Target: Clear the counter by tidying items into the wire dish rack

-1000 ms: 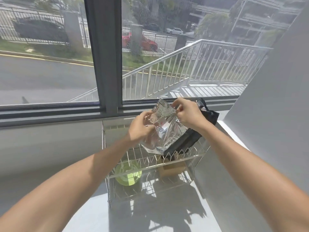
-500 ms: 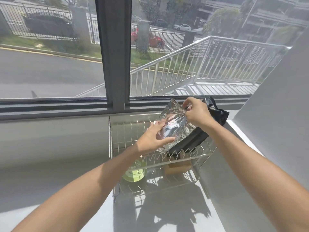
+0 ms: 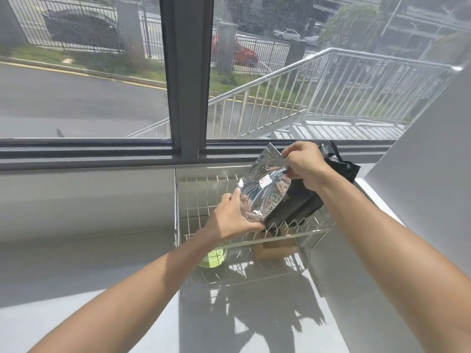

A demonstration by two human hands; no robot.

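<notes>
A two-tier wire dish rack [image 3: 193, 200] stands on the white counter under the window. A shiny silver foil pouch [image 3: 265, 189] leans tilted in the rack's upper tier, against a black bag [image 3: 300, 200] lying to its right. My right hand [image 3: 305, 166] pinches the pouch's top right edge. My left hand [image 3: 234, 217] holds the pouch's lower left part, thumb under its bottom edge. On the lower tier sit a green round item [image 3: 212, 258] and a brown cardboard box [image 3: 275, 248], both partly hidden by wires and my arm.
The white counter [image 3: 102, 314] stretches left and toward me. A white wall [image 3: 420, 200] rises close on the right of the rack. The dark window frame [image 3: 186, 98] and sill run just behind the rack.
The pouch has come down from mid-air into the rack's upper tier. My left hand slid from the pouch's upper left edge down to its lower left part. My right hand kept its pinch.
</notes>
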